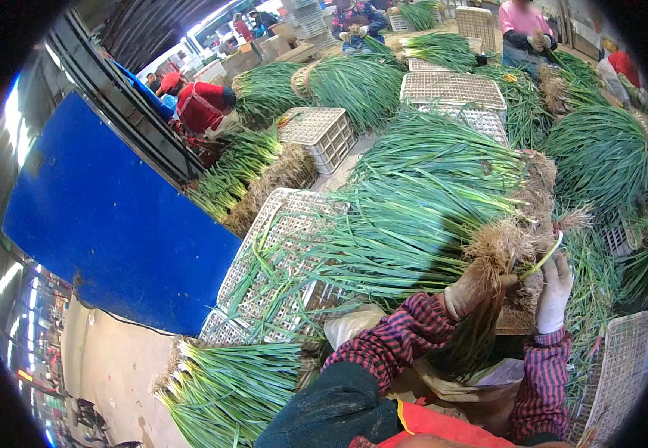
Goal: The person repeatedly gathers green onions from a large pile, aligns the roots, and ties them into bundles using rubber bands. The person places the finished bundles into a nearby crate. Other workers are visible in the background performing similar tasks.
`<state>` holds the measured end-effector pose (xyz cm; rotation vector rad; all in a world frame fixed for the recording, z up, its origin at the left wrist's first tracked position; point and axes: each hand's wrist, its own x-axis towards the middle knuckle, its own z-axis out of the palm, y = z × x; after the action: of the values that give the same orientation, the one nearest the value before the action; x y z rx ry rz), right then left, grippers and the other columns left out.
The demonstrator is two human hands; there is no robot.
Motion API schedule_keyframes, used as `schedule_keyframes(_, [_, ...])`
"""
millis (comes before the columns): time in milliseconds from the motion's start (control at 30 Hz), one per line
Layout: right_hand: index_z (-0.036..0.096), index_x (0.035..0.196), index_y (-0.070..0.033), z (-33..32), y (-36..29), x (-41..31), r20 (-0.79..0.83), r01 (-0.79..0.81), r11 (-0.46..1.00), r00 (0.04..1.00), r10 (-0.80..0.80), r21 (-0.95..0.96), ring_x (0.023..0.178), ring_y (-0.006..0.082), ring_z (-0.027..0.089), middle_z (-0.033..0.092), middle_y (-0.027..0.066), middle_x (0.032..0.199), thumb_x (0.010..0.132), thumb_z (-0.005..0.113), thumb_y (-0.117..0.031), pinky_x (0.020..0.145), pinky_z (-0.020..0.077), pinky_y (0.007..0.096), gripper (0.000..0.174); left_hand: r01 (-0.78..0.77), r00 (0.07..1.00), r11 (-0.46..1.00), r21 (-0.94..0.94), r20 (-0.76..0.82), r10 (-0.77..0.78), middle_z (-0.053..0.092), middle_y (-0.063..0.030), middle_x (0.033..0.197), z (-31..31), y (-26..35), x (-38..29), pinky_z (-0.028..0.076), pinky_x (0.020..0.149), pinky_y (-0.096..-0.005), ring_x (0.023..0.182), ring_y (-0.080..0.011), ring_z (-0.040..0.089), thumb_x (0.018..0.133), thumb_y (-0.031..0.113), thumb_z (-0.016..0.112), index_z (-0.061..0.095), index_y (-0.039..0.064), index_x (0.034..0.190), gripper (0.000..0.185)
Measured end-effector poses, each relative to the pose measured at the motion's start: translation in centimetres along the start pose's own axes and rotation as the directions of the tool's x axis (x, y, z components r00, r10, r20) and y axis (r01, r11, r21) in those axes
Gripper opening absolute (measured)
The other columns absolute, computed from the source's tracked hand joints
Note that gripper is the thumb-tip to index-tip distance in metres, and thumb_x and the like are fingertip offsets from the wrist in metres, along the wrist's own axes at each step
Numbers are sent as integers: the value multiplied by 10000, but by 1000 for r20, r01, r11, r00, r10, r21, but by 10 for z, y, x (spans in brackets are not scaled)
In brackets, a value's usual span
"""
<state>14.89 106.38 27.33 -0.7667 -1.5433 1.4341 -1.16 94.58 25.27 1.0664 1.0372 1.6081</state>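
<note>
My left hand [478, 288], in a soiled work glove, is closed around a bunch of green onions by the base, just below their tangled brown roots [500, 243]. My right hand [554, 291], in a white glove, has its fingers at a single pale yellow-green stalk [545, 259] that slants up from the bunch; a reddish, rooty tip stands above it. A large pile of green onions [413, 224] lies beyond my hands, leaves towards the left and roots towards the right. The stems inside my left hand are partly hidden by the glove.
Plastic crates [279, 246] stand left of the pile, strewn with loose leaves. Another onion stack [240, 381] lies at the lower left, near a blue panel [122, 218]. A crate [618, 375] stands at the lower right. Several co-workers, one in red [203, 106], are among further piles.
</note>
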Motion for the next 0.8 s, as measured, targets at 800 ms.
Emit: schedule_keyframes(800, [675,972,49,1,23,3,195,163,962,973,-120,-220,863,142,599,671,51,909,906,503,-24,828,474,287,199,-38,973,931,363,-197,117,627,-82,1169,-22,-30,-1,464,976,-342,1099,-190,554,916,247,733,558,-16,1299,497])
